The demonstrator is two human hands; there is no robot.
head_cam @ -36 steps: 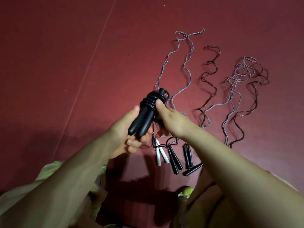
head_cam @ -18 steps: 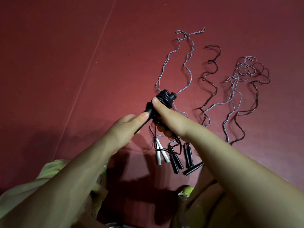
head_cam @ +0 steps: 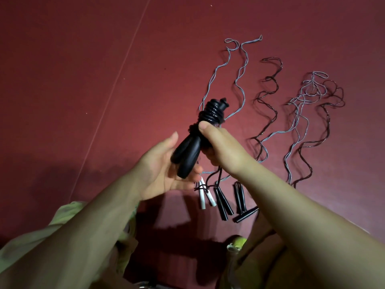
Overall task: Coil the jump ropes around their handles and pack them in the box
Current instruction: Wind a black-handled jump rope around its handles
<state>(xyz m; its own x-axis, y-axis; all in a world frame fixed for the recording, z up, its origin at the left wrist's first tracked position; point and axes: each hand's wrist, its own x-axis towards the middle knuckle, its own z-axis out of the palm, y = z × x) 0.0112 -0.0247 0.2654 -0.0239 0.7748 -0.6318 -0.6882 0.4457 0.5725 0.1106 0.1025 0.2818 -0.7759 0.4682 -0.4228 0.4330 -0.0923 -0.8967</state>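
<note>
The right grip (head_cam: 216, 147) clenches the coiled black jump rope (head_cam: 210, 113) at its wound part, held above the red floor (head_cam: 83, 69). The left grip (head_cam: 164, 163) is released, palm under the 2 black handles (head_cam: 187, 155). Beyond, uncoiled ropes (head_cam: 300, 113) lie on the floor, their handles (head_cam: 223, 201) nearest.

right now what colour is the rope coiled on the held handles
Black, like the handles; the coiled rope shows in the head view.

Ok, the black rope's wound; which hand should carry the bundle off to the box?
Probably right: the right hand grips the coiled black jump rope at its windings; the left hand lies open under the handle ends.
</note>
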